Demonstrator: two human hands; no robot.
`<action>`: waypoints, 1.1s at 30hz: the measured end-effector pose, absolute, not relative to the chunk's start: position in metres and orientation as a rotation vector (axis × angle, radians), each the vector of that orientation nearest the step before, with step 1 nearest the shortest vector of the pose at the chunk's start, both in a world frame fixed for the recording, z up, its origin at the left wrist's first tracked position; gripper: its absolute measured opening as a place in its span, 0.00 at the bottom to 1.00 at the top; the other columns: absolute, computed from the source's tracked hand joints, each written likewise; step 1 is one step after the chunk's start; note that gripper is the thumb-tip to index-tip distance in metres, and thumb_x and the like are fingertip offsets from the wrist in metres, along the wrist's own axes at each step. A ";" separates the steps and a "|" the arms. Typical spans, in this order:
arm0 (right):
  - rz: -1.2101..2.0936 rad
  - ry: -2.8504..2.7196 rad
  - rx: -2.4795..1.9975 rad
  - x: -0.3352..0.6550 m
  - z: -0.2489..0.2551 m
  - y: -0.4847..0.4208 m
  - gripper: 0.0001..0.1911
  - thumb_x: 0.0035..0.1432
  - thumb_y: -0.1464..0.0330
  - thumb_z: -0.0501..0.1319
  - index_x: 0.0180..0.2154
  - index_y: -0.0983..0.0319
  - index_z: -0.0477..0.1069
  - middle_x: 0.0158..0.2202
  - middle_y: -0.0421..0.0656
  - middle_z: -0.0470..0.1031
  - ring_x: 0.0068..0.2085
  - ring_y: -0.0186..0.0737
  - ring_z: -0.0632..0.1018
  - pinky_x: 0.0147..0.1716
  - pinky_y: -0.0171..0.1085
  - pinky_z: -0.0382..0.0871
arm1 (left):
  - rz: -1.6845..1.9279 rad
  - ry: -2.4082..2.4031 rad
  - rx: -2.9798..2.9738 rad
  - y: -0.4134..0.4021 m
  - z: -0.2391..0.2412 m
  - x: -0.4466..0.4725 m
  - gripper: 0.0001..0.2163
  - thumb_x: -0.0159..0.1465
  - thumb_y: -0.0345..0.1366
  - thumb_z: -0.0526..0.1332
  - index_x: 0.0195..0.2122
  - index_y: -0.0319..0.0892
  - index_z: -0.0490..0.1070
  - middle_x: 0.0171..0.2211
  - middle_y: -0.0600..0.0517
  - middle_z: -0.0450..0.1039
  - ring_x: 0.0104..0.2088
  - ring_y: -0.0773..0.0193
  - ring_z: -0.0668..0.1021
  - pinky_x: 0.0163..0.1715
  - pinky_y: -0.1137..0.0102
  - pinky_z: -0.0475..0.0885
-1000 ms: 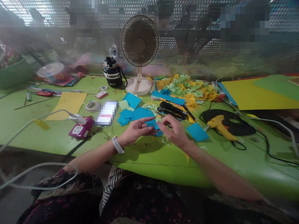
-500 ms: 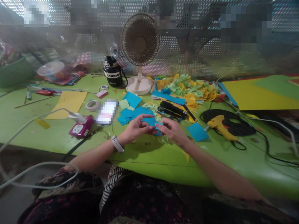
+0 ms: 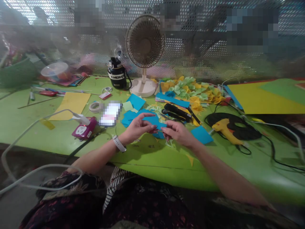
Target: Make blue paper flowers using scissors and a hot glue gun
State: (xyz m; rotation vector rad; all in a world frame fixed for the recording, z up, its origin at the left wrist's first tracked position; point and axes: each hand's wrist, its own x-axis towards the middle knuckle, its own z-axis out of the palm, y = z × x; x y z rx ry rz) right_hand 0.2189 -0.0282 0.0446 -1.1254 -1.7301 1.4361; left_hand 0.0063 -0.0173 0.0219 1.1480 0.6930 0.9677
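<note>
- Folding of a blue paper piece (image 3: 156, 122) looks to be underway: both hands meet over it at the near middle of the green table (image 3: 35, 133), just in front of a loose pile of blue squares (image 3: 133, 116).
- Left hand (image 3: 139, 127) pinches the piece's left side between thumb and fingertips, index finger stretched out along the top.
- Right hand (image 3: 177, 132) pinches the right side, fingers curled closed onto the paper.
- Finished work seems plentiful: a heap of folded yellow and green pieces (image 3: 190, 90) lies at the back, beside the fan (image 3: 145, 54).
- Left to do, as I judge it: several flat blue squares lie unfolded, and 1 blue square (image 3: 201, 134) sits apart to the right, near the yellow glue gun (image 3: 225, 130).
- Hard to make out: the fold itself is covered by the fingers, so its stage cannot be told.
- Hidden or unclear: the flat object (image 3: 110, 113) left of the blue pile is pixelated, the figures behind the mesh are blurred, and the black tools (image 3: 176, 111) are too small to identify.
</note>
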 end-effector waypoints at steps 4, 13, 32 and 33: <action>1.513 -1.732 -1.109 0.221 0.044 -0.026 0.17 0.54 0.55 0.67 0.27 0.60 0.68 0.22 0.37 0.72 0.21 0.31 0.72 0.23 0.34 0.68 | 0.979 0.709 1.202 -0.016 0.025 0.003 0.27 0.58 0.37 0.72 0.54 0.37 0.64 0.27 0.53 0.79 0.32 0.64 0.84 0.37 0.70 0.78; 1.419 -1.631 -1.181 0.223 0.042 -0.026 0.19 0.57 0.52 0.64 0.26 0.61 0.70 0.22 0.38 0.73 0.22 0.32 0.72 0.24 0.35 0.67 | 1.018 0.699 1.222 -0.008 0.026 -0.005 0.25 0.59 0.36 0.71 0.55 0.37 0.65 0.28 0.54 0.78 0.33 0.62 0.83 0.40 0.67 0.78; 1.442 -1.496 -1.120 0.208 0.038 -0.037 0.17 0.52 0.54 0.69 0.27 0.61 0.74 0.24 0.39 0.76 0.20 0.30 0.73 0.22 0.33 0.68 | 0.907 0.826 0.983 -0.012 0.020 0.006 0.19 0.56 0.47 0.72 0.39 0.37 0.74 0.32 0.50 0.80 0.32 0.64 0.83 0.34 0.69 0.78; 1.425 -1.520 -1.124 0.207 0.037 -0.038 0.17 0.52 0.54 0.69 0.27 0.61 0.74 0.24 0.39 0.76 0.21 0.30 0.73 0.22 0.33 0.68 | 0.871 0.826 0.991 -0.013 0.019 0.007 0.18 0.54 0.46 0.73 0.34 0.36 0.74 0.30 0.50 0.79 0.32 0.64 0.82 0.34 0.69 0.78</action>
